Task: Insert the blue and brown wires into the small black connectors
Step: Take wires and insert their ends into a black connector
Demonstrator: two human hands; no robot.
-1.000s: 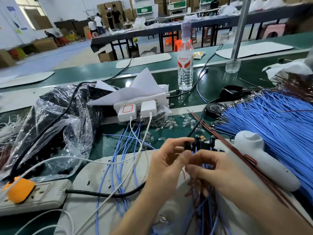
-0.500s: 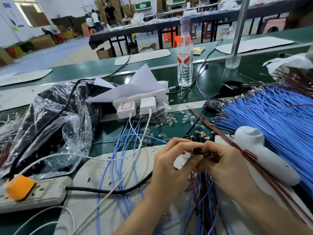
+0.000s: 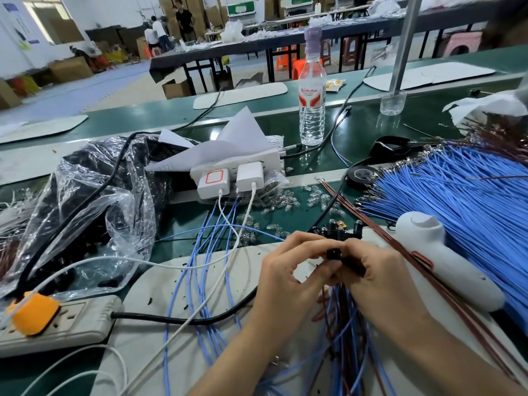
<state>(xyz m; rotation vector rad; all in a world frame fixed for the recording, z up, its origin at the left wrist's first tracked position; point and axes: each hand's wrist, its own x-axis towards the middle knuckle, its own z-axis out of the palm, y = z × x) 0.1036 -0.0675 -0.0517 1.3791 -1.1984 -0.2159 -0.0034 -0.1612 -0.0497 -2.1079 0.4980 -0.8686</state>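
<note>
Green bench [image 3: 285, 118], crowded: white charger cables [image 3: 200, 261] cross the mat at left. Your left hand [image 3: 288, 270] and right hand [image 3: 377, 275] both pinch one small black connector [image 3: 333, 254] between curled fingertips. Blue and brown wires [image 3: 347, 318] dangle beneath, tangled, so a snag could pull one loose.

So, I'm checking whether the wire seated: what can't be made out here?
Head view.
Slot of the black connector, wire tip and its colour: covered by left hand and right hand pinching it.
Contents of the plastic bag: obscured by crinkled film.
Far end of the blue wire bundle: cut off by right edge.
</note>
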